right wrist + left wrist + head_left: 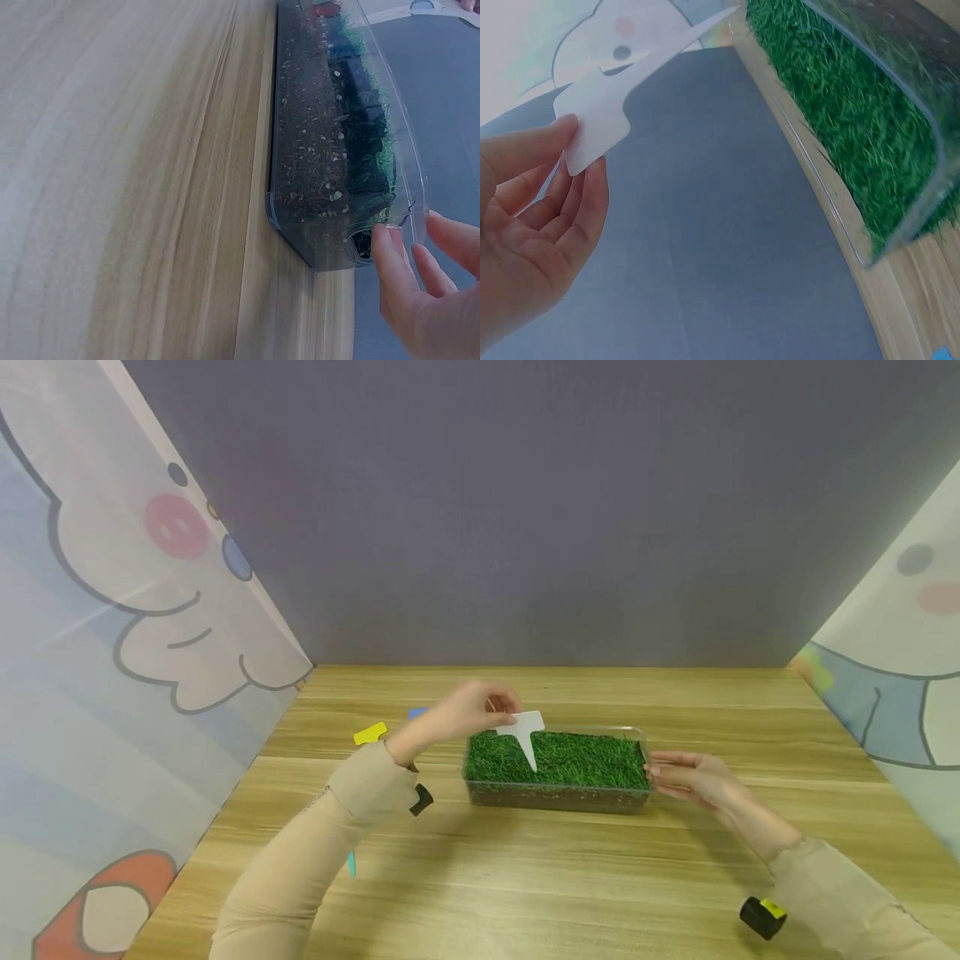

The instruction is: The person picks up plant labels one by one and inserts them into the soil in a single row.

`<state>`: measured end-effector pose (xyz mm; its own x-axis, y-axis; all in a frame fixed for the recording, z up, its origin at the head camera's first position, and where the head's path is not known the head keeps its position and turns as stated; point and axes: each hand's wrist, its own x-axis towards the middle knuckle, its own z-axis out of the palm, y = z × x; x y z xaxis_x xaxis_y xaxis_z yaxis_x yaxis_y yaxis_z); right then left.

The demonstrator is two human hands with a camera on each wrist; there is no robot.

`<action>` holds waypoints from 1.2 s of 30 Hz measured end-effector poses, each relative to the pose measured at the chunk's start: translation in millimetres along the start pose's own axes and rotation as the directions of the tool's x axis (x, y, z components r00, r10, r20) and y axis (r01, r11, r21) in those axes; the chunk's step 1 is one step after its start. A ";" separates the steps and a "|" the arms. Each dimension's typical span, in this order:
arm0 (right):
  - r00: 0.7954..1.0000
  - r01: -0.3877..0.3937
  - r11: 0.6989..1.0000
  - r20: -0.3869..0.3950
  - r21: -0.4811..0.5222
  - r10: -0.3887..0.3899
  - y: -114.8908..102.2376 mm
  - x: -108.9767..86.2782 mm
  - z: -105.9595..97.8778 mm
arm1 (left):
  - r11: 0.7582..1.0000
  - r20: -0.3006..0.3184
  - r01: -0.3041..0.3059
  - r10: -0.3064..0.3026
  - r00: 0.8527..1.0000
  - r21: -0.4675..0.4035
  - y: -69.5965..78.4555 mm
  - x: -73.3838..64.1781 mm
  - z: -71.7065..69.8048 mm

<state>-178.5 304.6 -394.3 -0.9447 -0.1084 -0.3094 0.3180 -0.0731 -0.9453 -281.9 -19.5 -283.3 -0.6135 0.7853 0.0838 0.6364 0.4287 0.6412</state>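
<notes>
A white T-shaped plant label (528,727) is pinched by its broad head between the thumb and fingers of my left hand (478,706). Its pointed stem slants down over the grass in the head view. In the left wrist view the whole label (600,120) shows beyond the thumb tip. Below it stands a clear plastic planter box (558,798) holding dark soil and green grass (585,760). My right hand (701,779) is at the box's right end, its fairly straight fingertips against the clear wall. Pebbly soil (307,142) shows through the box's side in the right wrist view.
A yellow label (370,733) lies on the wooden table (570,885) to the left. Part of a blue piece (417,713) shows behind my left wrist, and a teal tip (352,863) peeks out below the left sleeve. A grey panel (525,527) rises behind the table.
</notes>
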 end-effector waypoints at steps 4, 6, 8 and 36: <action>1.000 -0.005 1.000 -0.008 -0.003 0.005 -0.4 -0.3 0.7 | 0.999 0.007 -0.014 0.013 1.000 0.040 5.1 8.7 5.0; 1.000 -0.004 1.000 -0.006 -0.008 0.004 -0.4 -0.5 0.8 | 0.998 0.008 -0.022 0.021 1.000 0.054 6.8 13.1 7.2; 1.000 -0.004 1.000 -0.005 -0.013 0.004 -0.2 -0.5 0.8 | 0.997 0.010 -0.029 0.029 1.000 0.071 8.2 17.9 9.3; 1.000 0.005 0.999 0.000 0.033 -0.005 1.9 -0.1 -0.2 | 0.978 -0.040 -0.101 0.110 0.993 0.182 39.5 74.6 56.1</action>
<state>-177.8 304.7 -396.1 -0.9463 -0.1076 -0.3050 0.3159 -0.1063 -0.9428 -276.3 81.1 -294.4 -0.5581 0.8091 0.1843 0.7695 0.4215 0.4799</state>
